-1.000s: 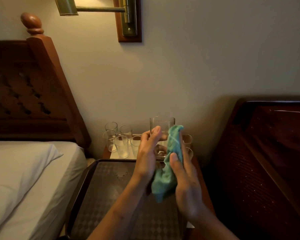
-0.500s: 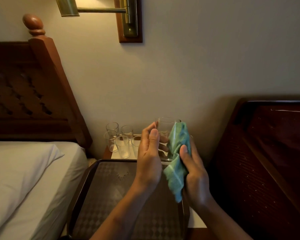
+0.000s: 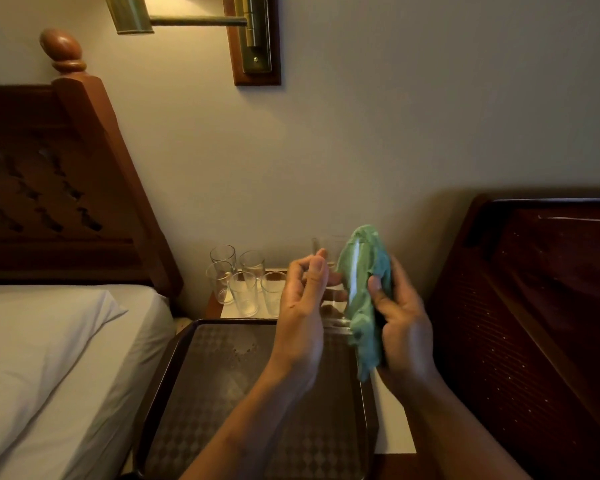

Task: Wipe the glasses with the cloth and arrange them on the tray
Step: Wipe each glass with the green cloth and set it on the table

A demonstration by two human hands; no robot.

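Two hands are seen in the head view, both raised above the far right corner of the tray. One clear glass is held roughly upright by the left hand, whose thumb and fingers are curled round its left side; the rim is up and the base is just above the tray's far rim. A green cloth is gripped by the right hand, with the thumb pressed across the front of it, and it is held against the right side of the glass, covering that side from rim to base. A loose tail of cloth is left hanging below the right hand. Whether the glass is clean cannot be told. The tray is dark, patterned with diamonds, and is set on a nightstand against the wall. Five more glasses are stood upright in a tight cluster on the nightstand, behind the tray's far edge and off the tray, just left of the left hand. A bed with white sheets is seen at left, backed by a carved wooden headboard. A dark wooden panel is seen at right. A brass wall lamp is mounted on the wall above.
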